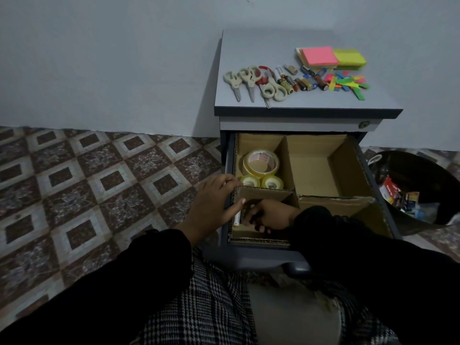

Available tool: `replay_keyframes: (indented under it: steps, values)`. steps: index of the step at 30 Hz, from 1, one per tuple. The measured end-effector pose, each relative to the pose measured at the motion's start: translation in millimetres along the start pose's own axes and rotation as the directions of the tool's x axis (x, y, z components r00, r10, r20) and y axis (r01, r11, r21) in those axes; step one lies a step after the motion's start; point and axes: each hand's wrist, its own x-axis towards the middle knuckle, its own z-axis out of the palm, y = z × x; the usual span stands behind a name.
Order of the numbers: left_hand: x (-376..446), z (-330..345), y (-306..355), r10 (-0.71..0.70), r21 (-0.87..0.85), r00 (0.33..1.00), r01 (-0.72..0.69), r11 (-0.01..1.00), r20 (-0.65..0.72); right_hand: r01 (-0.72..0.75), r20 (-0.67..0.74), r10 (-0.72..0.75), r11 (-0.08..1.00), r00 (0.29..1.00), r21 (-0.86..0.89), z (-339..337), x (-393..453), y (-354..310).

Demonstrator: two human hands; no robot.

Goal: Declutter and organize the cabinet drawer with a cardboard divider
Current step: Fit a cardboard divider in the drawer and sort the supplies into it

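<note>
The grey cabinet's top drawer (365, 168) is pulled out and lined with a cardboard divider (286, 155) that forms several compartments. The far-left compartment holds one large tape roll (261, 161) and two small ones (249, 181). My left hand (211, 207) rests on the drawer's left edge, fingers straight along the divider wall. My right hand (268, 215) is down in the near-left compartment, fingers curled round dark pen-like items, and a white pen (237, 218) lies against them. The other compartments show bare cardboard.
On the cabinet top (298, 102) lie several scissors (249, 80), several batteries (298, 82), sticky-note pads (319, 56) and coloured paper strips (348, 83). A black bin (410, 168) holding rubbish stands to the right of the drawer. Patterned floor tiles spread to the left.
</note>
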Motion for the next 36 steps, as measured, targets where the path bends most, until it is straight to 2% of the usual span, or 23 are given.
replay_keyframes:
  steps: [5, 12, 14, 17, 22, 27, 33, 36]
  values:
    - [0.2, 0.5, -0.4, -0.010, -0.002, 1.000, 0.010, 1.000, 0.008, -0.004, 0.097, 0.009, 0.998, 0.995, -0.059, 2.7, 1.4, -8.3]
    - [0.0, 0.5, -1.2, 0.000, 0.006, 1.000, 0.000, 1.000, -0.006, 0.033, 0.092, -0.025, 0.996, 0.995, -0.088, -0.9, 0.1, -8.9]
    - [-0.1, 1.2, -1.4, 0.001, 0.001, 1.000, -0.001, 1.000, -0.004, 0.073, 0.107, -0.054, 0.980, 0.993, -0.187, 0.8, -0.8, -10.8]
    - [-0.3, 2.0, -2.2, 0.000, -0.002, 1.000, 0.000, 1.000, 0.007, 0.115, 0.068, -0.095, 0.896, 0.993, -0.430, 6.0, 2.3, -11.9]
    - [0.1, 0.8, -1.2, -0.010, -0.003, 1.000, 0.010, 1.000, 0.024, 0.035, -0.049, -0.066, 0.883, 0.997, -0.468, 3.7, 4.4, -7.9]
    - [-0.5, 0.6, -0.4, -0.018, 0.005, 0.999, 0.018, 1.000, 0.029, 0.048, -0.029, -0.077, 0.830, 0.997, -0.556, 5.2, 6.3, -3.6]
    - [0.8, -3.1, 3.4, -0.030, 0.013, 0.998, 0.029, 0.999, 0.054, 0.043, -0.055, -0.078, 0.886, 0.995, -0.462, -0.5, -8.0, -10.5]
    - [1.7, -4.8, 3.9, -0.044, 0.022, 0.996, 0.042, 0.999, 0.081, 0.069, -0.071, -0.092, 0.958, 0.993, -0.277, -7.3, -14.0, -12.0]
